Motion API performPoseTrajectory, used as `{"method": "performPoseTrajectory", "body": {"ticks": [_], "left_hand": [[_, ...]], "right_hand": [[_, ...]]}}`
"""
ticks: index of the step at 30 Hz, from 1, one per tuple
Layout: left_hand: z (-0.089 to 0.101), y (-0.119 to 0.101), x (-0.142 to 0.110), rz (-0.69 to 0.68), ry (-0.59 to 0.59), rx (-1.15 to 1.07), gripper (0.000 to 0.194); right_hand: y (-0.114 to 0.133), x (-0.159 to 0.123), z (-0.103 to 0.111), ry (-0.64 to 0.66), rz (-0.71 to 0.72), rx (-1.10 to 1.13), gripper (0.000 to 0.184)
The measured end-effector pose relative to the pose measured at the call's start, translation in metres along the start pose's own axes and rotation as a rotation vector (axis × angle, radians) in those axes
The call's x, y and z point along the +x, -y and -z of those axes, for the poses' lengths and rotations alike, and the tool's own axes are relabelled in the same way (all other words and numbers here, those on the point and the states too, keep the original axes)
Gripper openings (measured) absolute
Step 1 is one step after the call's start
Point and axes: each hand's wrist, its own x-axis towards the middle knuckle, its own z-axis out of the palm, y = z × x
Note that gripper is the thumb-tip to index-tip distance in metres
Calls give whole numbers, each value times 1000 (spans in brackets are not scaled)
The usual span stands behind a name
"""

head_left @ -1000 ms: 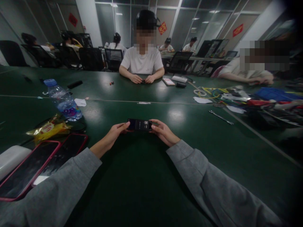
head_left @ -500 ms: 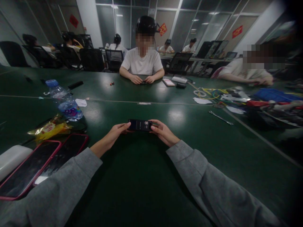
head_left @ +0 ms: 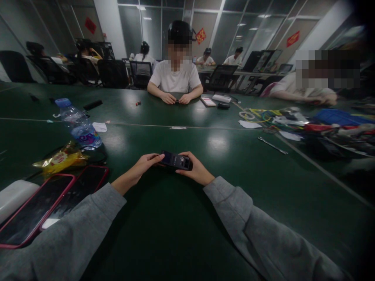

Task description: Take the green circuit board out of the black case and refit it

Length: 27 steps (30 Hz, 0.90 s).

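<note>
A small black handheld device (head_left: 175,160) is held sideways just over the green table. It has a dark screen at its left end and pale markings, one of them a light square, toward its right. My left hand (head_left: 148,160) pinches the left end, thumb on top by the screen. Around the right end curls my right hand (head_left: 197,168), its fingertips at the far and near edges. The device slants, its right end nearer to me. Its underside is hidden.
To the left lie a plastic bottle (head_left: 80,127), a yellow wrapper (head_left: 63,158), a pink-edged phone (head_left: 36,212) and a white case (head_left: 16,195). A wrench (head_left: 272,145) and a heap of cables (head_left: 265,115) are to the right. A person (head_left: 175,78) sits opposite.
The device has turned so its right end came nearer to me and shifted slightly right. My right hand has changed its grip, with fingers now around that end.
</note>
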Motion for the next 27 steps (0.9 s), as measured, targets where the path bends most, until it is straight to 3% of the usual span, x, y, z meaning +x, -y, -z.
{"method": "performPoseTrajectory", "body": {"ticks": [5,15,23,27], "left_hand": [[-4,0,0,16,-43,-1,53],[-11,15,3,-82,-141,143,61],[-9,25,7,-188,-140,319,75],[-8,27,6,-199,-151,379,72]], "right_hand": [[-3,0,-1,-57,67,-123,53],[2,0,0,-65,41,-48,53],[-7,2,-1,-98,27,-25,50],[-6,2,-1,-117,30,33,50]]}}
